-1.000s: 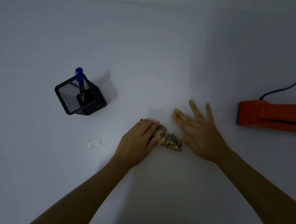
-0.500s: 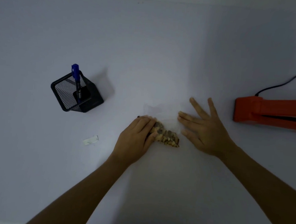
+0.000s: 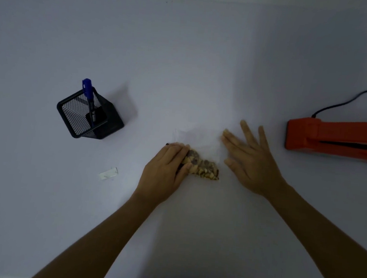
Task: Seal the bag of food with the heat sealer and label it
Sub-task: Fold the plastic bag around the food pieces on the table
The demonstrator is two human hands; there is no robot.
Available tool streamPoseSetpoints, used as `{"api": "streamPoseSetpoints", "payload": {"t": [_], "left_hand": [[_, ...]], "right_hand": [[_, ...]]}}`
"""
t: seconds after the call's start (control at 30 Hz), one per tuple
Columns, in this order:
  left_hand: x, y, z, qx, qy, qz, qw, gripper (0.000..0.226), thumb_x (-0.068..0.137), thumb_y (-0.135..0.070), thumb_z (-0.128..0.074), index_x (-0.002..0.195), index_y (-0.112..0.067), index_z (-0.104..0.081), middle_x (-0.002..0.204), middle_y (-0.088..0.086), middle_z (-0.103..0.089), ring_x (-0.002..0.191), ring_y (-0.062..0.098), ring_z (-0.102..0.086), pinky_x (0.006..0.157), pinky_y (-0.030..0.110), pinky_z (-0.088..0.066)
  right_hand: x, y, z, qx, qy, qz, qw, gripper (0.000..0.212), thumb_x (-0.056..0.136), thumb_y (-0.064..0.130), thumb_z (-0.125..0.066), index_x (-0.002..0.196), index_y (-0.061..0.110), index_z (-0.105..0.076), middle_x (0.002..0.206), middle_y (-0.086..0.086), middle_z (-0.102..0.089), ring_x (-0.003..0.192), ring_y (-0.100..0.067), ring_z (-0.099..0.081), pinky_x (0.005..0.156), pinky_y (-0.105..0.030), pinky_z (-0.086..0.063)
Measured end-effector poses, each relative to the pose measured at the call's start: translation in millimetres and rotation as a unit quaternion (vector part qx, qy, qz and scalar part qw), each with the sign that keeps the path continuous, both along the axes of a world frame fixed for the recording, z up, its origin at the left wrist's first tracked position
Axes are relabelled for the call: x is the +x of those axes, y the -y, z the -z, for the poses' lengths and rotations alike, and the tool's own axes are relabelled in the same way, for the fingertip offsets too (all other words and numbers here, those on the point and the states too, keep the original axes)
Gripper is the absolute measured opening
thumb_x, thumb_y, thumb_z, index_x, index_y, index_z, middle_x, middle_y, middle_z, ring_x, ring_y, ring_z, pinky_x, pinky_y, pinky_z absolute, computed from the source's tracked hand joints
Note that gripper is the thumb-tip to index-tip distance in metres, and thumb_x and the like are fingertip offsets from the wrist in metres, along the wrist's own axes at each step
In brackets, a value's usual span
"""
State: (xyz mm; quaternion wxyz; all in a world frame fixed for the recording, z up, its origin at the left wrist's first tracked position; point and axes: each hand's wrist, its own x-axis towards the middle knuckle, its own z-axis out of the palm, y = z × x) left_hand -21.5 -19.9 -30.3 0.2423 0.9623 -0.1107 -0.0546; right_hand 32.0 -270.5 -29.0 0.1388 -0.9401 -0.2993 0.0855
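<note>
Landmark for all positions: bag of food.

Bag of food: clear plastic, lies flat on the white counter, near the middle of the view. The contents, brown and tan pieces, are bunched in the near part of the bag; the empty clear film spreads away from the person beyond them and is hard to trace against the counter.

Left hand: palm down on the left end of the bag. Fingers together, curled over that end and pressing it to the counter; thumb against the food on the near side. It covers the left end of the bag, so the bag's outline there cannot be seen.

Right hand: palm down, just right of the bag. Fingers spread apart and flat, grasping nothing. The fingertips appear to rest on or at the right edge of the clear film; exact contact cannot be told.

Heat sealer: orange, on the counter well to the right of the bag, beyond the right hand; runs out of view at the right edge. Black cord leads off from its far side.

Mesh pen holder: black, well to the left of the bag and farther from the person. Blue pen stands in it, leaning.

Label: small pale slip, flat on the counter, left of the bag and the left hand, nearer than the holder.
</note>
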Motion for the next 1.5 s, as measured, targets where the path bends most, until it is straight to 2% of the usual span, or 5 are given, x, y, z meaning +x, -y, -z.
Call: {"api": "streamPoseSetpoints", "payload": {"t": [0.67, 0.87, 1.0, 1.33, 1.5], "left_hand": [[0.6, -2.0, -1.5, 0.006, 0.015, 0.003, 1.000, 0.051, 0.098, -0.043, -0.034, 0.126, -0.008, -0.058, 0.119, 0.007, -0.061, 0.114, 0.016, -0.049, 0.093, 0.024, -0.044], [-2.1, 1.1, 0.5, -0.002, 0.010, -0.016, 1.000, 0.050, 0.098, -0.042, -0.036, 0.127, -0.007, -0.058, 0.121, 0.007, -0.060, 0.115, 0.018, -0.051, 0.091, 0.025, -0.046], [-2.4, 2.0, 0.9, -0.004, 0.007, -0.025, 1.000, 0.049, 0.098, -0.042, -0.037, 0.127, -0.008, -0.058, 0.121, 0.006, -0.060, 0.116, 0.018, -0.051, 0.090, 0.027, -0.048], [-3.8, -1.1, 1.2, -0.014, 0.008, -0.018, 1.000, 0.055, 0.099, -0.046, -0.028, 0.130, -0.009, -0.054, 0.124, 0.007, -0.058, 0.116, 0.016, -0.049, 0.087, 0.025, -0.048], [-6.5, -2.0, 5.0, -0.037, 0.023, -0.016, 0.999, 0.047, 0.096, -0.041, -0.040, 0.127, -0.009, -0.056, 0.123, 0.007, -0.059, 0.115, 0.016, -0.050, 0.090, 0.025, -0.047]], "right_hand": [[32.8, -68.3, 6.0, -0.027, -0.032, -0.114, 0.993, 0.052, 0.100, 0.042, -0.020, 0.148, 0.025, -0.034, 0.157, 0.004, -0.029, 0.149, -0.029, -0.008, 0.114, -0.066, -0.004], [35.0, -35.9, -2.0, 0.031, -0.019, 0.119, 0.992, 0.059, 0.099, 0.052, -0.028, 0.136, 0.013, -0.053, 0.148, -0.012, -0.044, 0.139, -0.032, -0.035, 0.112, -0.053, -0.026], [10.2, -52.3, -16.7, 0.122, -0.107, 0.338, 0.927, 0.045, 0.089, 0.047, -0.060, 0.120, 0.014, -0.057, 0.106, -0.004, -0.060, 0.094, -0.020, -0.057, 0.080, -0.037, -0.051], [14.8, -80.1, -22.9, 0.255, -0.269, 0.510, 0.776, 0.041, 0.075, 0.031, -0.081, 0.104, 0.015, -0.057, 0.080, 0.007, -0.061, 0.064, -0.001, -0.059, 0.050, -0.007, -0.042], [14.8, -74.1, -13.4, 0.312, -0.369, 0.501, 0.718, 0.012, 0.072, 0.014, -0.081, 0.081, 0.011, -0.074, 0.064, -0.001, -0.070, 0.052, -0.008, -0.063, 0.062, -0.028, -0.051]]}}
